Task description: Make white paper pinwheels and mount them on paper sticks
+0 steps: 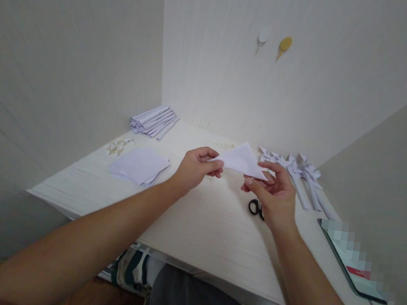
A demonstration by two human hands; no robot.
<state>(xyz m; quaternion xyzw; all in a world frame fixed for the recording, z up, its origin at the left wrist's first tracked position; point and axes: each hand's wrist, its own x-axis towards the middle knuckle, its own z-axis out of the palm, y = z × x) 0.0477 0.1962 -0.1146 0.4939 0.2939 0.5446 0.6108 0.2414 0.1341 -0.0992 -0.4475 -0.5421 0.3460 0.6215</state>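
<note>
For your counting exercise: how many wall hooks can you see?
2: a white hook and a yellow hook, side by side high on the back wall, above the paper triangle held in both hands.

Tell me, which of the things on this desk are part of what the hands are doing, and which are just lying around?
In use:
folded white paper triangle, pinched by the left hand and right hand

Lying about:
stack of flat white sheets
bundle of rolled paper sticks
finished paper pinwheels
black scissors
small pins
tablet
two wall hooks
</note>
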